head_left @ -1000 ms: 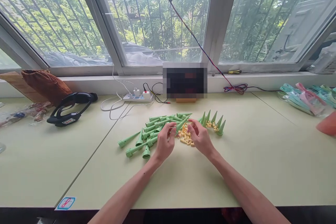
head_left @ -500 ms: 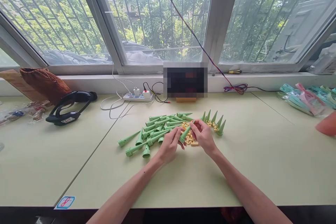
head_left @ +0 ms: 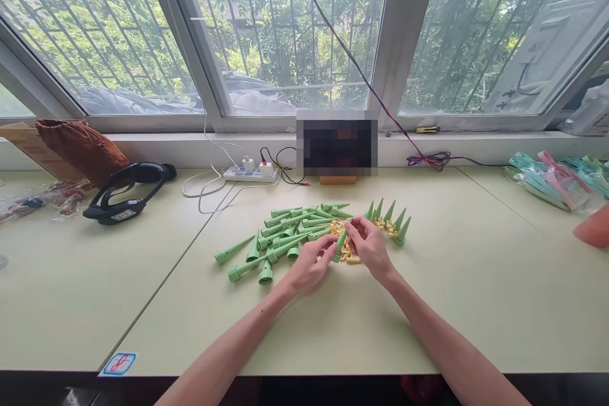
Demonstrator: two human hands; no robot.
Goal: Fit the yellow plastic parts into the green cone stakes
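Note:
Between my two hands is a green plastic plant watering spike (head_left: 341, 245), tilted with its wide end down towards me. My right hand (head_left: 368, 242) is closed around its narrow upper part, thumb and fingers pinched together. My left hand (head_left: 314, 263) has its fingers closed at the wide lower end; part of the grip is hidden. Small pale-yellow pieces (head_left: 353, 260) lie in a heap just beneath and behind the spike. To the left, a loose pile of similar green spikes (head_left: 247, 269) lies on the table. Several spikes (head_left: 402, 228) stand upright beyond my right hand, yellow pieces beside them.
Black headphones (head_left: 126, 196) and a brown drawstring bag (head_left: 78, 146) are at the left. A power strip (head_left: 250, 172) with cables and a blurred screen (head_left: 337, 146) stand at the back. Bagged coloured straps (head_left: 547, 181) and an orange object (head_left: 592, 226) are on the right.
The spike between my hands has turned to a steeper angle. My left hand's fingers have shifted around its wide end, while my right hand has stayed nearly in place.

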